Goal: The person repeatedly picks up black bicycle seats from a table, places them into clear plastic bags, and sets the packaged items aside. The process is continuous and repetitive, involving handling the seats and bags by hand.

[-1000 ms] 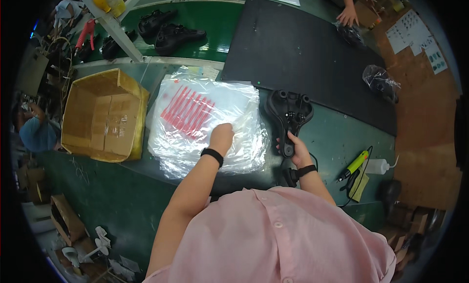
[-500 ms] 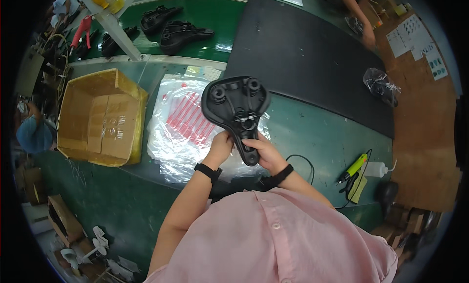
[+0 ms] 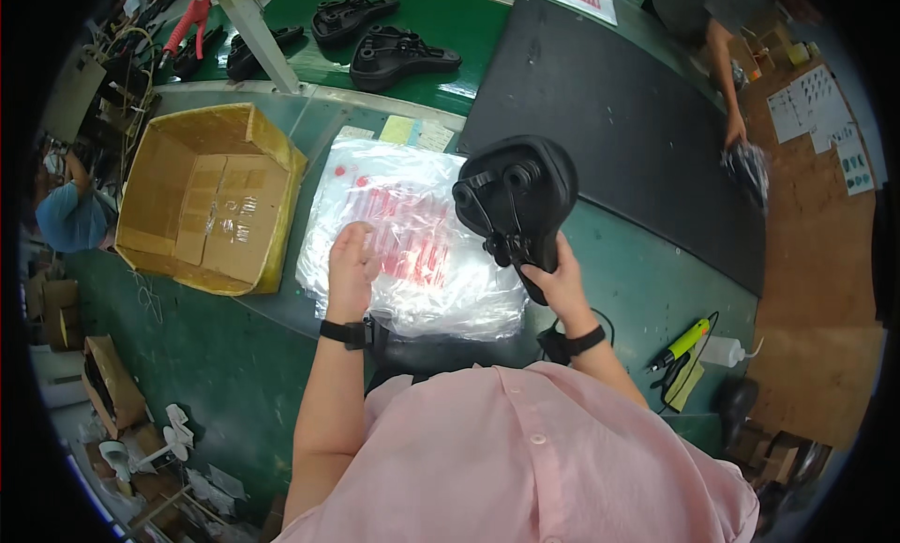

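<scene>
A black bicycle saddle is in my right hand, which grips it by the narrow nose. Its underside, with rails and clamp, is partly turned to view, and the wide end points away from me. My left hand is over the left part of a stack of clear plastic bags with red printing. Its fingers are loosely bent, the thumb a little apart, and no saddle is in it. Whether the fingertips touch the top bag, I cannot tell.
A yellow-edged cardboard box stands left. More saddles lie on the green belt beyond. A black mat spans the far right. A co-worker's hand holds a bagged item. A green electric screwdriver and white bottle lie right.
My left hand has let go of the saddle and moved left over the bags. My right hand has carried the saddle right and tilted it. The co-worker's hand has reached the bagged item.
</scene>
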Motion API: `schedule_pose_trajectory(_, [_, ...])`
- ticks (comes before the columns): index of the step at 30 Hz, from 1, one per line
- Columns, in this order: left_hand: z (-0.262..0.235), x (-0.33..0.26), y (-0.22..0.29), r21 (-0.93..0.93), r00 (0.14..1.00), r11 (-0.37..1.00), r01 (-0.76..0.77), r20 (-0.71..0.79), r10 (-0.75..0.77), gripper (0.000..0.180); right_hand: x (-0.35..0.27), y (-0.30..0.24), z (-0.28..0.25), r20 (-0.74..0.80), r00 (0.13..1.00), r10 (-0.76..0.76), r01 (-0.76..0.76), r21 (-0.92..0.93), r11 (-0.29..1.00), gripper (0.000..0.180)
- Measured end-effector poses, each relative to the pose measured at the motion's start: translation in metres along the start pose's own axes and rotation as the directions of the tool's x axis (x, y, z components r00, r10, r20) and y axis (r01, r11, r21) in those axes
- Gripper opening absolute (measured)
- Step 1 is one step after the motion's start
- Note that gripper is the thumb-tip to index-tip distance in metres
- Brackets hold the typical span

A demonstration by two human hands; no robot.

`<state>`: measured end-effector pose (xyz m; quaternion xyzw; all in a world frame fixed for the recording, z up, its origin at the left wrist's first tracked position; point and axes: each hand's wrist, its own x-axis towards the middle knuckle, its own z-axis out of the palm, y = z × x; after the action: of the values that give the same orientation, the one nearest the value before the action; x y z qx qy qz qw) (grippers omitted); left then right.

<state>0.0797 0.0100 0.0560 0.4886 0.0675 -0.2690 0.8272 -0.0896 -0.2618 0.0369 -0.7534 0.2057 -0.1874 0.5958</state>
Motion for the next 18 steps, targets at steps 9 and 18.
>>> schedule_pose_trajectory(9, [0.018,0.002,-0.018,0.114,0.989,0.985,-0.133,-0.050,0.139,0.023,-0.028,-0.064,0.015,0.354,0.935,-0.029,0.240,-0.568,0.787,0.056])
schedule_pose_trajectory(18, [0.104,-0.094,0.017,0.590,0.667,0.331,-0.737,0.715,0.210,0.018,-0.033,-0.045,0.014,0.395,0.795,0.461,-0.504,0.007,0.864,0.042])
